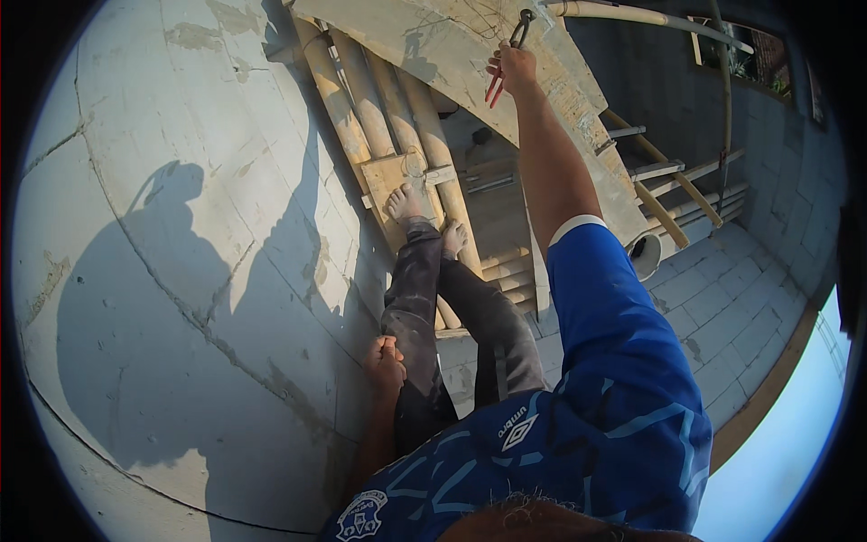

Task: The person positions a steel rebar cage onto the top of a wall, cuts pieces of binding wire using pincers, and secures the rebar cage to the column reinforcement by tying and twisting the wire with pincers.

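Observation:
Stretched far forward, my right hand (513,67) grips a pair of pincers (519,34) with red handles and a dark head. The head points away from me, over the far end of a pale board (470,45) with thin wire (483,16) lying on it. My left hand (386,363) is low beside my thigh, its fingers curled closed against the dark trousers. Whether anything is inside those fingers is hidden.
My bare feet stand on a small wooden board (384,172) over bamboo poles (388,95). A block wall (181,271) with my shadow rises at left. On the right are timber struts (664,217), a round pipe end (645,256) and another block wall (722,298).

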A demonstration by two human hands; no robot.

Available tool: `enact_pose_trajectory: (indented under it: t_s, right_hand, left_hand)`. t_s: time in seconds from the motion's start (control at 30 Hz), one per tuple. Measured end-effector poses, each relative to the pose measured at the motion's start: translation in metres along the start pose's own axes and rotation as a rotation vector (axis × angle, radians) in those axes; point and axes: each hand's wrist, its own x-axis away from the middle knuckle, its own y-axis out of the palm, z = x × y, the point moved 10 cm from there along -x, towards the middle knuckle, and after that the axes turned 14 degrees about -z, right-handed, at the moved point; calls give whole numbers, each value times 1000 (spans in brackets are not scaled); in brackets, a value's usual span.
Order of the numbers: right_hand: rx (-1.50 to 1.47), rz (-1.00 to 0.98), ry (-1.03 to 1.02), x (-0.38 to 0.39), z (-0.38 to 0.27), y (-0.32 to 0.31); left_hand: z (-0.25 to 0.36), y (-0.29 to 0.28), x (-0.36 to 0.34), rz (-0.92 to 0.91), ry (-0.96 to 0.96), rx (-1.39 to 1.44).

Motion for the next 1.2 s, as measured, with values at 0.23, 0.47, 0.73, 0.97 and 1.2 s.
enact_pose_trajectory:
  t_s: [0.23,0.47,0.73,0.97,1.2]
  right_hand:
    - [419,21,157,-15,5,5]
    - [925,-36,227,-38,23,-26]
    - [1032,-113,16,6,-23,-5]
    - [967,-165,161,20,-20,-16]
    - [328,-71,86,142,10,-32]
  left_hand:
    - [14,1,5,31,38,35]
    - [17,5,0,6,58,26]
    - [19,6,3,21,58,7]
    - [19,1,0,30,90,-29]
    - [14,1,-7,-3,118,-27]
